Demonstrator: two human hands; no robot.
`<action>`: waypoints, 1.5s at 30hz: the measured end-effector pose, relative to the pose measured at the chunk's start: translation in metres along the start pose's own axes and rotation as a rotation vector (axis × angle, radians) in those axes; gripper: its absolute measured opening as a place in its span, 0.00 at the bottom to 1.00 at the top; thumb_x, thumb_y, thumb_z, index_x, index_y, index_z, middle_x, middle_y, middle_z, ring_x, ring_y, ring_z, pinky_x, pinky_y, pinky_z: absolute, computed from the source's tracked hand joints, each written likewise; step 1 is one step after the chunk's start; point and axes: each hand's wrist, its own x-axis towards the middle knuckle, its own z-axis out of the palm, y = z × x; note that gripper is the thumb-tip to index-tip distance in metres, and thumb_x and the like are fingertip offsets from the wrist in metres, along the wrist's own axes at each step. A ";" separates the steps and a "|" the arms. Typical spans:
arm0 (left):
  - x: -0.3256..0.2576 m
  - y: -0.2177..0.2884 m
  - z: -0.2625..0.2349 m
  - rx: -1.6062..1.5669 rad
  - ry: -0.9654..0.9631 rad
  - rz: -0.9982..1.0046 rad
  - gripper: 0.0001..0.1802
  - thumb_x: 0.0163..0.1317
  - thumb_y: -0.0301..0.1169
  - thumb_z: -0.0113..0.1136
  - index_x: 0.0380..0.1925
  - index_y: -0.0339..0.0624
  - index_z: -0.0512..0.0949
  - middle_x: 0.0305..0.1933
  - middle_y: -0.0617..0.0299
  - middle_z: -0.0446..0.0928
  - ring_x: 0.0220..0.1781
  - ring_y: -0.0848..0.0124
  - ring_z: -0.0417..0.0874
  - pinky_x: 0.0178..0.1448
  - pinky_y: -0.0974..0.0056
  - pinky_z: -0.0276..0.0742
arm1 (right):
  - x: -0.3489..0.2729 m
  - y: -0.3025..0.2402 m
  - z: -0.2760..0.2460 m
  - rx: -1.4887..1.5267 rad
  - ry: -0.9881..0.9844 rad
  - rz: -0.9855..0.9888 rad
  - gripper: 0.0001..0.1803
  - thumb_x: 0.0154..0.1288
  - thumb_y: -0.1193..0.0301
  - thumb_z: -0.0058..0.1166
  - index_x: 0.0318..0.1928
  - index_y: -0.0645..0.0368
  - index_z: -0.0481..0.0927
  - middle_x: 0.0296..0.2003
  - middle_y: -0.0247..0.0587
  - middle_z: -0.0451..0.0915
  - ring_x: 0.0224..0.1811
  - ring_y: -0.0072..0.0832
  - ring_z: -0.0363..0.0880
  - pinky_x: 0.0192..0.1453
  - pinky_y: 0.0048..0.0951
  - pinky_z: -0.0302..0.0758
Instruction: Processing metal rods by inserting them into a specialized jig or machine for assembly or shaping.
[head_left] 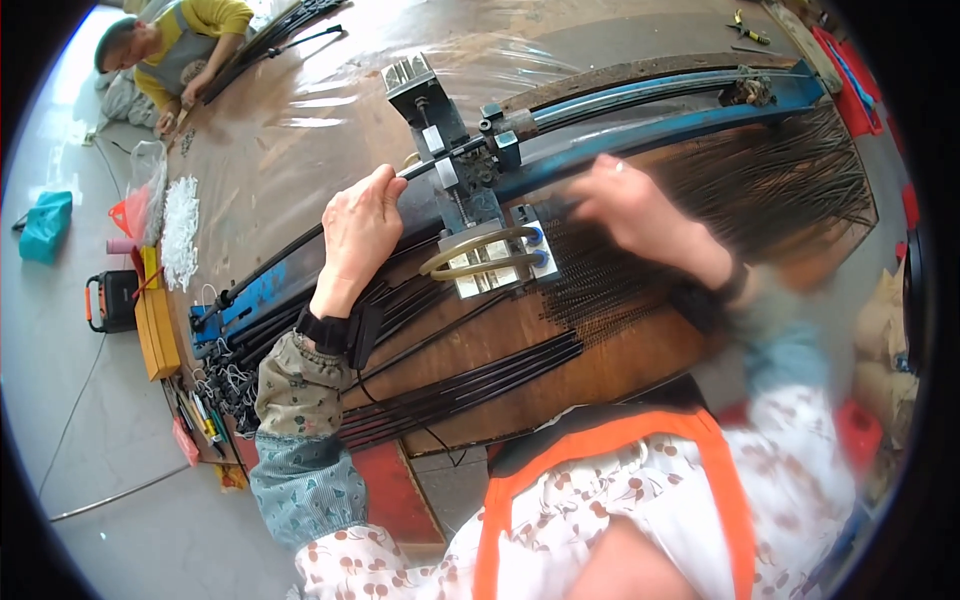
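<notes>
My left hand [360, 225] is wrapped round a long thin black rod [290, 258], just left of the clamp. The rod slants up to the right into a metal clamping fixture [465, 180], which has a screw, white blocks and blocky steel ends. Two curved brownish hoses [480, 250] with blue fittings join the fixture's near end. My right hand [630, 205] is smeared by motion right of the fixture, above the heap of dark springs. Its fingers look curled, but whether they hold anything cannot be made out.
A long blue rail [660, 130] crosses the wooden table. Many dark coil springs [760, 180] lie at right, black rods [470, 385] nearer me. White plastic pieces [180, 235], a yellow box [155, 325] and pens line the left edge. Another person [180, 50] works at far left; pliers [748, 30] lie far right.
</notes>
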 end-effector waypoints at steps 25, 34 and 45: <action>-0.259 0.123 0.048 0.021 0.008 -0.141 0.08 0.58 0.32 0.64 0.37 0.47 0.77 0.32 0.64 0.72 0.41 0.65 0.77 0.44 0.61 0.69 | -0.112 -0.086 0.046 0.140 -0.159 -0.107 0.17 0.53 0.78 0.54 0.46 0.62 0.80 0.34 0.47 0.77 0.35 0.42 0.77 0.39 0.42 0.74; -0.161 0.129 -0.005 0.142 -0.148 0.090 0.16 0.61 0.30 0.64 0.50 0.50 0.81 0.28 0.60 0.73 0.28 0.61 0.80 0.28 0.58 0.76 | -0.101 -0.028 0.008 0.171 0.216 -0.007 0.04 0.59 0.78 0.60 0.34 0.54 0.82 0.29 0.39 0.80 0.33 0.39 0.78 0.40 0.36 0.75; -0.061 0.130 -0.034 0.223 -0.060 0.352 0.20 0.64 0.19 0.54 0.57 0.37 0.75 0.34 0.52 0.70 0.38 0.51 0.74 0.42 0.52 0.71 | -0.079 0.003 -0.009 -0.224 0.603 -0.119 0.22 0.58 0.67 0.68 0.55 0.52 0.83 0.23 0.28 0.72 0.26 0.26 0.75 0.24 0.27 0.74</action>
